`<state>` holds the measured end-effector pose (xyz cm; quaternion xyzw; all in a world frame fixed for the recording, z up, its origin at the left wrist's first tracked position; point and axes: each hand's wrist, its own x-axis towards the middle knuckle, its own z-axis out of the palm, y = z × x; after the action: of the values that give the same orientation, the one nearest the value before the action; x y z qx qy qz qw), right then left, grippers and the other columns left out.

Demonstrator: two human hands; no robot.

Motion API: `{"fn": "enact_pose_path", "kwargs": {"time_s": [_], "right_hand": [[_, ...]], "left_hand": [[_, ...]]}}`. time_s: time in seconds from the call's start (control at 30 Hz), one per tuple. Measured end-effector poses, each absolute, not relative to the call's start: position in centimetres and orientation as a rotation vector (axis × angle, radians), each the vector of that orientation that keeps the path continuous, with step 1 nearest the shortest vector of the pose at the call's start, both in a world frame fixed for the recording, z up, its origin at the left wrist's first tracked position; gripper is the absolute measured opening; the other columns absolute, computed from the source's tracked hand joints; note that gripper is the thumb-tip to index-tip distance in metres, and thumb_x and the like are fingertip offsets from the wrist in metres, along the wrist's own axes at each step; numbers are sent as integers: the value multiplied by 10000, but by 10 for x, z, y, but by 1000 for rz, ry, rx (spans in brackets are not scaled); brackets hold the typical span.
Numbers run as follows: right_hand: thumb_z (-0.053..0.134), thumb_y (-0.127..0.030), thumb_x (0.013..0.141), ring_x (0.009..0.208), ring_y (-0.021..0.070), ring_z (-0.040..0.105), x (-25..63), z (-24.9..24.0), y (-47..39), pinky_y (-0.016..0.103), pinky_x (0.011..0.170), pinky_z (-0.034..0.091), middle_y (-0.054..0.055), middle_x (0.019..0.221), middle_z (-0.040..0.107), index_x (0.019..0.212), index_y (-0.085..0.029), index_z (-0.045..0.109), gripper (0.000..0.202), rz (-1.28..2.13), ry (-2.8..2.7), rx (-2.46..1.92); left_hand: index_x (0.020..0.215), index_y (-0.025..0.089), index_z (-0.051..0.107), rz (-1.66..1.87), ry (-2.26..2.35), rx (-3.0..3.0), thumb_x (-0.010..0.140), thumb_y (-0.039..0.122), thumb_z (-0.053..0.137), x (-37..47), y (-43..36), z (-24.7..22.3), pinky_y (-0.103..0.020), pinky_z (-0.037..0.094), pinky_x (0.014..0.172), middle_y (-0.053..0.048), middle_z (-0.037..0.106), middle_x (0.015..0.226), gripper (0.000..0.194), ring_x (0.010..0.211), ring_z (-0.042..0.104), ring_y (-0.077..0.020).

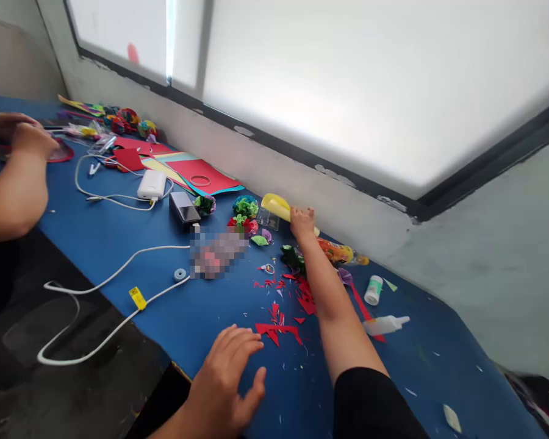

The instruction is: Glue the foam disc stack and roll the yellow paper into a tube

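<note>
My right hand (301, 223) reaches far across the blue table (119, 231) to the wall and touches a rolled yellow paper (277, 207); whether the fingers close on it I cannot tell. My left hand (226, 378) rests flat and open on the table's near edge, holding nothing. Red paper scraps (279, 329) lie between my hands. Small crumpled paper flowers in green, blue and red (244, 213) sit just left of the yellow roll.
A white glue bottle (384, 324) and a small white tube (373, 289) lie right of my arm. White cables (114, 274), a white power bank (151, 183), a dark box (184, 208) and coloured paper sheets (196, 174) lie left. Another person's arm (13, 183) works at far left.
</note>
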<state>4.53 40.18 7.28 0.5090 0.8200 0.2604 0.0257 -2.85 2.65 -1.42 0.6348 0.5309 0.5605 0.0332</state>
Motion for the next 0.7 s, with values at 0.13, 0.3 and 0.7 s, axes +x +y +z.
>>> {"fn": "enact_pose_path", "kwargs": {"time_s": [0.13, 0.3, 0.7], "right_hand": [[574, -395, 905, 1061, 212, 584, 44, 73, 395, 459, 929, 486, 88, 1194, 585, 1233, -161, 540, 404, 601, 2465, 1547], [563, -384, 909, 1015, 198, 597, 53, 116, 375, 422, 905, 484, 87, 1168, 603, 1255, -160, 525, 414, 457, 2534, 1493], [329, -483, 940, 449, 113, 417, 133, 136, 162, 269, 501, 210, 6, 453, 484, 577, -204, 565, 516, 672, 3033, 1100]], "left_hand": [[1146, 251, 530, 1700, 1622, 1986, 849, 218, 495, -31, 25, -11, -472, 577, 890, -74, 707, 1043, 301, 978, 677, -254], [1136, 258, 537, 1671, 1605, 1941, 866, 230, 506, -32, 22, -15, -509, 516, 964, -70, 695, 1085, 273, 1035, 651, -256], [865, 227, 603, 1586, 1444, 1925, 928, 253, 469, -41, 21, -11, -481, 463, 990, -60, 715, 1003, 150, 966, 662, -223]]}}
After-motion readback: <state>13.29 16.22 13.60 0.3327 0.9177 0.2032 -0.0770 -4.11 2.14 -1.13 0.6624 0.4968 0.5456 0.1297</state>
